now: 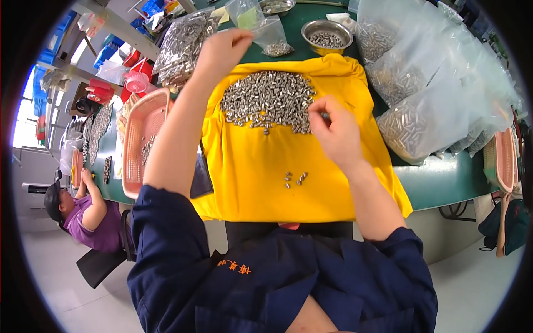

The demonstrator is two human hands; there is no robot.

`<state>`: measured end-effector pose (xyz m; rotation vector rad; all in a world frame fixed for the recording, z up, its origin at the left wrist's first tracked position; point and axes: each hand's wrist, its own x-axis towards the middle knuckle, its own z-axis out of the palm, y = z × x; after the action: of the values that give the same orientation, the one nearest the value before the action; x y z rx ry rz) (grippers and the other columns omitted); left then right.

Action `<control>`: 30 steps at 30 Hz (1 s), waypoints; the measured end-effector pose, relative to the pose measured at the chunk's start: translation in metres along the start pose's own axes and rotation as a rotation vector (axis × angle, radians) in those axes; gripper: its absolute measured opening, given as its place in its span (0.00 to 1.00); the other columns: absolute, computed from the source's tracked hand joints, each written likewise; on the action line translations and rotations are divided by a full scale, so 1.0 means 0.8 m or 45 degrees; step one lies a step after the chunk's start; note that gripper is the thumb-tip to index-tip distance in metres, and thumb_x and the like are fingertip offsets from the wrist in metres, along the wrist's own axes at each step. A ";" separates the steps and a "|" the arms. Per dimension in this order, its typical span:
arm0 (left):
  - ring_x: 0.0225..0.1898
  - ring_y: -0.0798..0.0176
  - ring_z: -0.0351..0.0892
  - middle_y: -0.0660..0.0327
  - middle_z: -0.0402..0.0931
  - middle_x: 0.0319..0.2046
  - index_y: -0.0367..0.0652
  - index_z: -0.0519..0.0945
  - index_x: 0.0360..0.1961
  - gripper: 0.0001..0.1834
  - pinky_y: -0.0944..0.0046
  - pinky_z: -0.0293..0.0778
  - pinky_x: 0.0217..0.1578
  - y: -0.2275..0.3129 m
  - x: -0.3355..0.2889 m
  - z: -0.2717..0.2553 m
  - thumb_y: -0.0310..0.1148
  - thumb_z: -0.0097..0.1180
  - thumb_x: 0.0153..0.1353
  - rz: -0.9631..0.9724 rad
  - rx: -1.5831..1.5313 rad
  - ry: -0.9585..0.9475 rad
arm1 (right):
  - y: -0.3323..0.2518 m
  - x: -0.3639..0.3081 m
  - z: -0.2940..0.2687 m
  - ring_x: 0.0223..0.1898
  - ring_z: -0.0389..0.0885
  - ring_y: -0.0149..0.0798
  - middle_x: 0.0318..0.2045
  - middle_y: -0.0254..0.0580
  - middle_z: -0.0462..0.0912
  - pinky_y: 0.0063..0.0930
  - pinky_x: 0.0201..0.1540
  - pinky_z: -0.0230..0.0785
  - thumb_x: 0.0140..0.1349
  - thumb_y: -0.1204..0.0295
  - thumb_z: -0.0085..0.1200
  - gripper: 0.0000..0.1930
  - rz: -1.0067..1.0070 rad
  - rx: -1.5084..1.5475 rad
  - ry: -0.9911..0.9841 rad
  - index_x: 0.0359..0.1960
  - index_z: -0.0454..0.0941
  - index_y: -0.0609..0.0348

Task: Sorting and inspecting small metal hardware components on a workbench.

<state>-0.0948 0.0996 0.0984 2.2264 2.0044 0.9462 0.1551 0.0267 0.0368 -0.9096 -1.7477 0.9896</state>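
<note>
A pile of small silver metal cylinders lies on a yellow cloth in front of me. My left hand reaches beyond the pile's far left, fingers pinched together beside the mouth of a clear plastic bag with small metal parts in its bottom. Whether it grips the bag's edge or a small part is unclear. Over the pile's right edge, my right hand is closed, thumb against curled fingers; what they hold is hidden. Several loose metal parts sit apart on the cloth nearer me.
A steel bowl of metal parts stands beyond the cloth. Large clear bags of parts crowd the right. On the left are a pink basket, a dark phone and a heap of bagged parts. A person in purple sits farther left.
</note>
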 end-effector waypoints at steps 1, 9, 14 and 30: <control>0.32 0.57 0.78 0.56 0.78 0.29 0.46 0.79 0.35 0.12 0.64 0.72 0.34 0.007 -0.032 0.004 0.38 0.52 0.53 -0.004 -0.124 -0.066 | 0.002 0.001 -0.001 0.20 0.71 0.29 0.19 0.38 0.74 0.22 0.24 0.63 0.51 0.77 0.49 0.04 0.015 -0.004 -0.003 0.30 0.71 0.60; 0.33 0.52 0.74 0.56 0.74 0.30 0.43 0.77 0.28 0.10 0.57 0.70 0.34 0.031 -0.172 0.050 0.38 0.56 0.48 -0.126 0.034 -0.440 | 0.016 0.006 0.010 0.21 0.70 0.25 0.20 0.35 0.74 0.19 0.25 0.63 0.53 0.77 0.50 0.03 -0.066 0.031 0.104 0.30 0.71 0.61; 0.34 0.50 0.74 0.56 0.74 0.30 0.44 0.77 0.29 0.06 0.55 0.70 0.35 0.032 -0.170 0.055 0.32 0.53 0.49 -0.028 0.158 -0.454 | 0.021 0.007 0.012 0.19 0.71 0.27 0.20 0.37 0.75 0.20 0.23 0.63 0.52 0.76 0.50 0.04 -0.081 0.064 0.098 0.30 0.71 0.61; 0.24 0.62 0.74 0.61 0.74 0.21 0.40 0.77 0.31 0.06 0.67 0.69 0.27 0.046 -0.171 0.045 0.30 0.52 0.54 -0.255 -0.483 -0.146 | 0.006 -0.006 0.011 0.22 0.72 0.29 0.21 0.38 0.73 0.23 0.26 0.64 0.52 0.76 0.49 0.02 -0.041 0.063 -0.006 0.28 0.70 0.60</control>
<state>-0.0468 -0.0171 0.0245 1.8037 1.7787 1.0442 0.1492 0.0227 0.0284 -0.8457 -1.7287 1.0105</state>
